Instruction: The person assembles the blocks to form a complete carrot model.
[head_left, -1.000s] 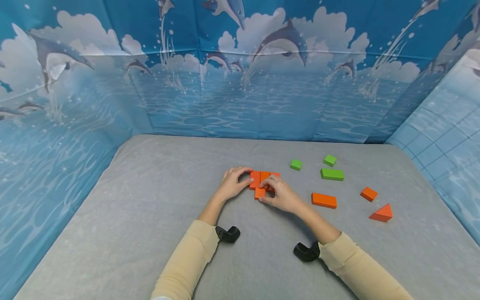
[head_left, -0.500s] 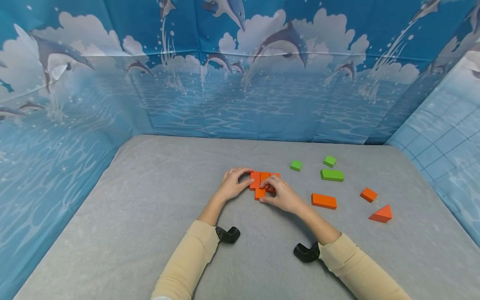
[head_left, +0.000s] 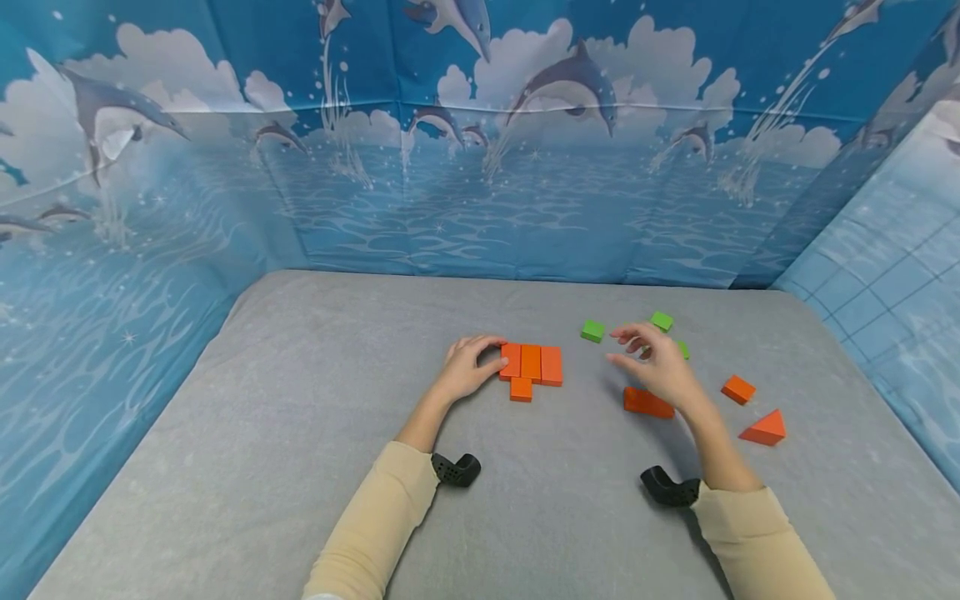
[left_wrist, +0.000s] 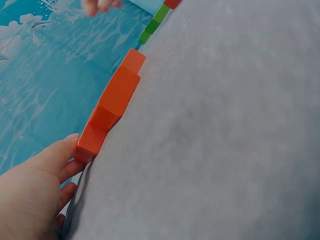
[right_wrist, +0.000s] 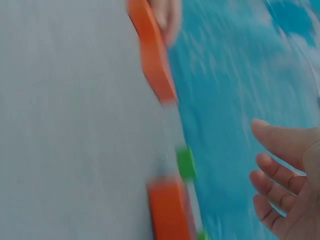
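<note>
Orange blocks [head_left: 530, 362] lie joined in a small group on the grey cloth [head_left: 300, 400], just left of the right hand and by the fingers of the left. From the left, a beige left sleeve [head_left: 375, 508] leads to a black wrist mount [head_left: 456, 469], and the forearm slants up and inward from there. The left hand [head_left: 463, 369] holds the leftmost block [head_left: 513, 353] at its outer side, thumb against the left edge and a fingertip at the far corner. That block, the one beside it and the right-hand block [head_left: 551, 365] lie side by side, lengthwise away from the person; a smaller block [head_left: 521, 389] sits at the near side, across the seam of the first two. Next is a small green block [head_left: 592, 331], apart. The right hand [head_left: 660, 362] hangs above the cloth with relaxed, part-bent fingers and nothing in its grasp, thumb and index well separated. Under it show a long orange block [head_left: 647, 403] and part of a long green block [head_left: 682, 348], with another green piece [head_left: 662, 321] behind. Farther right lie a short orange block [head_left: 738, 388] and an orange triangle [head_left: 763, 428].
</note>
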